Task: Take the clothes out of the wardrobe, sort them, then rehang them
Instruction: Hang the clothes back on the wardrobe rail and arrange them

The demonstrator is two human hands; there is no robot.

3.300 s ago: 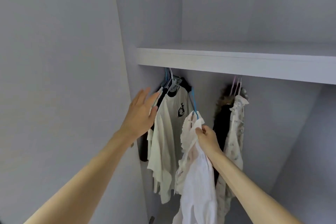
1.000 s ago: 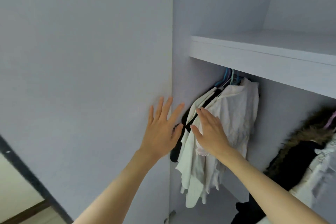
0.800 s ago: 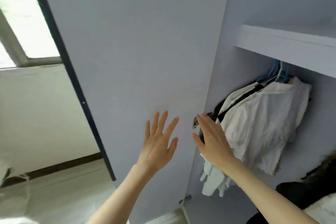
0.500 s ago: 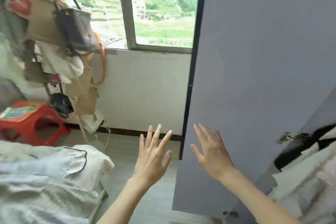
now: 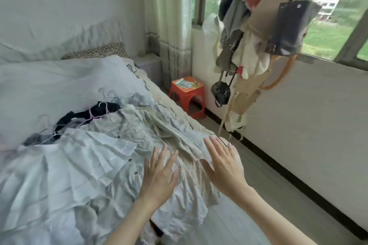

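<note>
A heap of pale clothes (image 5: 83, 167) lies spread over the bed (image 5: 49, 85), with a pleated white garment on the left and a cream spotted one (image 5: 151, 133) toward the bed's right edge. Dark garments and thin wire hangers (image 5: 93, 113) lie at the far side of the heap. My left hand (image 5: 159, 177) hovers over the clothes with its fingers spread and straight, holding nothing. My right hand (image 5: 223, 163) is raised beside it near the bed's edge, also spread and empty. The wardrobe is out of view.
A red plastic stool (image 5: 188, 95) stands between the bed and the window wall. A rack of bags and clothes (image 5: 264, 32) hangs at the right, in front of the window. A curtain (image 5: 169, 26) hangs in the corner. Grey floor runs along the wall at right.
My view has swung left from the wardrobe and its door to the bed. My right hand let go of the hung white garment, and both hands now hover open over the heap.
</note>
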